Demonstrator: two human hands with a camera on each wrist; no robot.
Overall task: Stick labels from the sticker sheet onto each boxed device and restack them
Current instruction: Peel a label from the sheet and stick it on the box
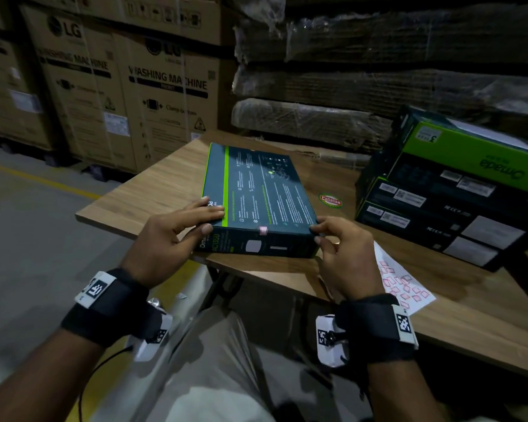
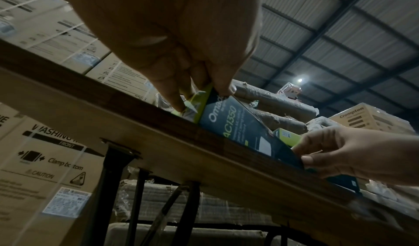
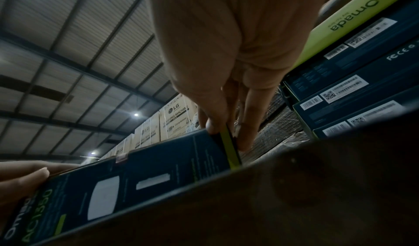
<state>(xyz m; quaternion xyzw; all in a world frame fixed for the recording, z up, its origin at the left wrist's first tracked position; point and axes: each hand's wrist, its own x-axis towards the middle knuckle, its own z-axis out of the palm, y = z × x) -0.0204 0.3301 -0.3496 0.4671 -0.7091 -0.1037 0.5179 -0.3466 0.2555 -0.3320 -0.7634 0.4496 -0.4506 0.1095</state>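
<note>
Both hands' fingers clamp the flat box (image 1: 256, 193) (sealed, contents unseen) beside the box stack (image 1: 451, 202).

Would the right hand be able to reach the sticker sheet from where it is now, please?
Probably yes. The sticker sheet lies flat on the table just beside the right hand, with nothing on it or between them. But that hand grips a corner of the boxed device, so it must let go first.

A smooth printed-cardboard boxed device (image 1: 256, 193) lies on a matt wood-grain table (image 1: 153, 193) beside a white paper sticker sheet (image 1: 404, 284).
</note>
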